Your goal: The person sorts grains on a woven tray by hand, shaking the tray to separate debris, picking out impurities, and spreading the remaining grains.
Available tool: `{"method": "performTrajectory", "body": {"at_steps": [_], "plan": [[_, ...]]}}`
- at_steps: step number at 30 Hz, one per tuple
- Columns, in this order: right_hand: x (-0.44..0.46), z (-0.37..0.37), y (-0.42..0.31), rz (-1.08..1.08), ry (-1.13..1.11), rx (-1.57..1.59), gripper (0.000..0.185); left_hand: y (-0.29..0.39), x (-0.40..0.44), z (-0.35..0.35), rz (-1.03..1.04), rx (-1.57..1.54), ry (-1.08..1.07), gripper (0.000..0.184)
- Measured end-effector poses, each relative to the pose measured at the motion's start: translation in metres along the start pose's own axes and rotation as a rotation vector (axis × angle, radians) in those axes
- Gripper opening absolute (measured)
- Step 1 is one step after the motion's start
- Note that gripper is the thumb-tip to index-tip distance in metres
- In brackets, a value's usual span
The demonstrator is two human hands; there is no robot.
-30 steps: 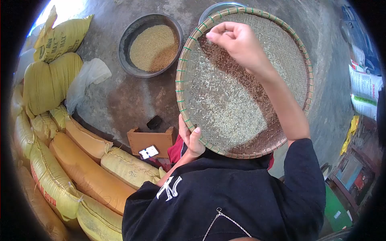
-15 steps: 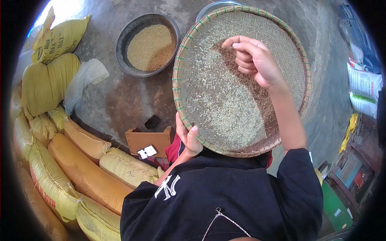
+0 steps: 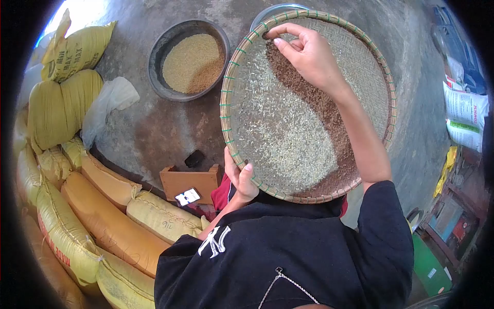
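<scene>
A round woven winnowing basket (image 3: 371, 69) with a green-stitched rim rests over my lap, tilted a little. Pale grain (image 3: 298, 149) is spread across it, thickest at the lower middle. A darker brown band runs beneath my right forearm, perhaps its shadow. My left hand (image 3: 242, 180) is closed on the basket's lower-left rim, thumb on top. Over the upper-left part of the basket, close to the rim, my right hand (image 3: 307, 55) is bent with thumb and index finger nearly together; whatever they pinch, if anything, is too small to make out.
A dark basin (image 3: 153, 67) of grain stands on the concrete floor, upper left. Behind the basket shows a metal basin's rim (image 3: 280, 7). Filled sacks (image 3: 110, 216) line the left side. A phone (image 3: 187, 196) leans by a wooden stool (image 3: 190, 181). At right lies a white sack (image 3: 464, 116).
My right hand has moved up and left, from over the grain to near the upper-left rim. The left hand keeps its hold on the basket.
</scene>
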State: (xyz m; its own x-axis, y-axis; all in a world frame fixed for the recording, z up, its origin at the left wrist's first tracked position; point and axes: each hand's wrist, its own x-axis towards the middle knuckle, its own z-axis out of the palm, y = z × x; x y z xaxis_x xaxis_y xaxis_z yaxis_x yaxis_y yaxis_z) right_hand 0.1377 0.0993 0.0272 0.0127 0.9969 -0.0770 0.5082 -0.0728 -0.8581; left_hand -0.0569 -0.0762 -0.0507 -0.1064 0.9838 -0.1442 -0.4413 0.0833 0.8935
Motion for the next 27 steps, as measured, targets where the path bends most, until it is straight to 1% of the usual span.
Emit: {"method": "performTrajectory", "body": {"at_steps": [2,5,6,8,9,11,12,14,15,17,18,20,27], "plan": [[0.0,0.002,-0.001,-0.052,-0.007,-0.164,0.019,-0.001,0.0,-0.001,0.003,-0.001,-0.001,0.059],[-0.003,0.001,-0.006,-0.056,-0.012,-0.244,0.018,0.0,0.001,-0.002,0.002,0.0,-0.008,0.06],[-0.004,0.001,-0.006,-0.055,-0.014,-0.244,0.018,0.0,0.001,-0.001,0.001,0.001,-0.012,0.06],[-0.007,-0.001,-0.005,0.067,-0.065,-0.224,0.013,0.001,0.001,-0.001,-0.006,-0.002,-0.004,0.059],[-0.009,-0.003,-0.004,0.068,-0.066,-0.225,0.013,0.001,0.0,-0.001,-0.014,-0.006,0.002,0.059],[-0.012,-0.006,-0.002,0.112,-0.169,-0.129,0.012,0.0,0.0,0.0,-0.015,-0.014,0.002,0.059],[-0.014,-0.006,-0.003,0.113,-0.17,-0.13,0.012,0.0,-0.001,0.0,-0.014,-0.023,0.002,0.059],[-0.017,-0.004,-0.004,0.048,-0.174,-0.025,0.012,-0.001,0.0,0.0,-0.011,-0.015,0.0,0.06],[-0.017,-0.002,-0.004,0.049,-0.173,-0.025,0.012,-0.001,0.0,0.0,-0.007,-0.007,-0.002,0.06],[-0.017,0.005,-0.006,-0.022,-0.148,-0.085,0.012,-0.002,0.0,-0.002,-0.007,0.021,-0.001,0.061],[-0.017,0.007,-0.008,-0.023,-0.149,-0.083,0.012,-0.003,-0.001,-0.003,-0.008,0.05,0.002,0.062],[-0.018,0.011,-0.013,-0.051,-0.136,-0.21,0.018,-0.003,-0.001,-0.002,-0.002,0.05,0.009,0.062],[-0.019,0.024,-0.017,-0.087,-0.06,-0.238,0.017,-0.002,0.0,0.0,-0.002,0.036,-0.011,0.062]]}}
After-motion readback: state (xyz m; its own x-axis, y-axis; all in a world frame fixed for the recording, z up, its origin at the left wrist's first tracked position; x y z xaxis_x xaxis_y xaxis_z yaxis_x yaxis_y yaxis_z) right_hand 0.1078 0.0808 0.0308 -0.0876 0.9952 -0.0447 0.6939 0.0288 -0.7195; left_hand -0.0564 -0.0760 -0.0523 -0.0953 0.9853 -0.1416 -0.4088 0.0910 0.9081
